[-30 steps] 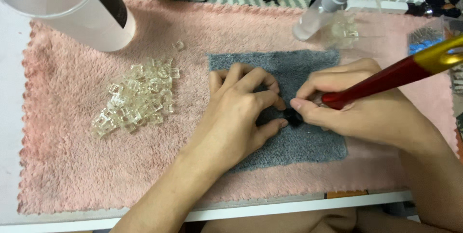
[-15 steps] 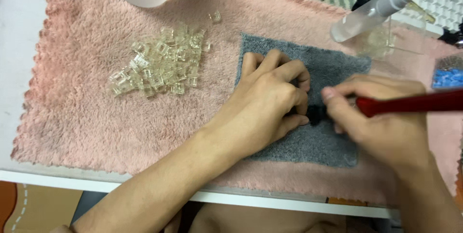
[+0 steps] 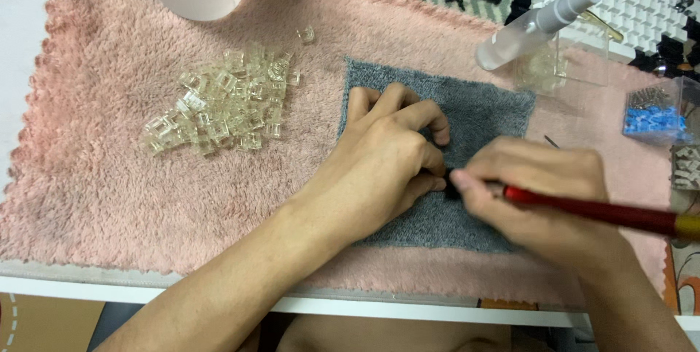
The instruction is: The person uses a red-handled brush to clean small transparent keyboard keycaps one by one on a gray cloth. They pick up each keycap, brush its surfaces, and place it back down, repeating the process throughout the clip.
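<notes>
The right hand's (image 3: 547,192) grip is clamped on a slim red-handled brush (image 3: 598,211), the left hand (image 3: 386,162) pinching a small black part (image 3: 450,186) on the grey cloth patch (image 3: 481,115), clear plastic pieces (image 3: 219,100) heaped at nine o'clock.

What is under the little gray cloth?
The gray cloth lies on a fluffy pink towel, which shows all around it. Both hands, left hand and right hand, rest on top, covering much of it.
</notes>
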